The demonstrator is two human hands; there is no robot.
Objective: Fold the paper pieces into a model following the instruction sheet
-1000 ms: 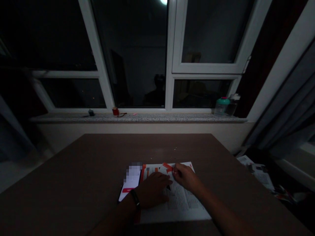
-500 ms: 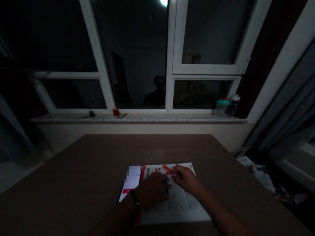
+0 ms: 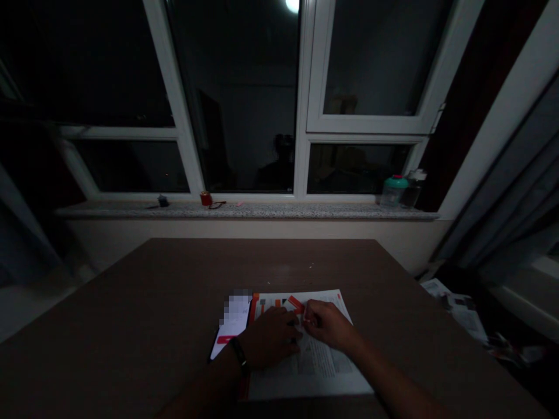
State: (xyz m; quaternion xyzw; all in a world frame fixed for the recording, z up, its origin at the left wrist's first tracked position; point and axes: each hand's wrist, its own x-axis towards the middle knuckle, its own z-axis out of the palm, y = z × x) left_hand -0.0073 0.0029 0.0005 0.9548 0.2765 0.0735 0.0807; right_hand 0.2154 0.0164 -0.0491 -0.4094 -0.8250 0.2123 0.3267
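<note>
A printed sheet or booklet [image 3: 323, 381] with a red left edge lies flat under both hands. My left hand [image 3: 273, 337], a dark band on its wrist, rests on its left part with fingers bent and apart. Close to its fingertips, my right hand [image 3: 329, 325] is closed in a pinch at a red-and-white piece of paper [image 3: 296, 303], which sticks out to the left of the fingers. The pinched end is mostly hidden. A phone [image 3: 233, 320] with a lit screen lies against the left side of the sheet.
The brown table [image 3: 166, 302] carries tiny white scraps [image 3: 311, 265] beyond the sheet. On the windowsill [image 3: 271, 210] stand a small red jar [image 3: 206, 198], a dark little bottle [image 3: 163, 201] and a teal-lidded bottle [image 3: 393, 191]. Papers [image 3: 463, 308] lie off the table's right side.
My right hand has moved slightly down and turned, its fingers more curled. The red-and-white paper has shifted a little with it. My left hand stays almost in place.
</note>
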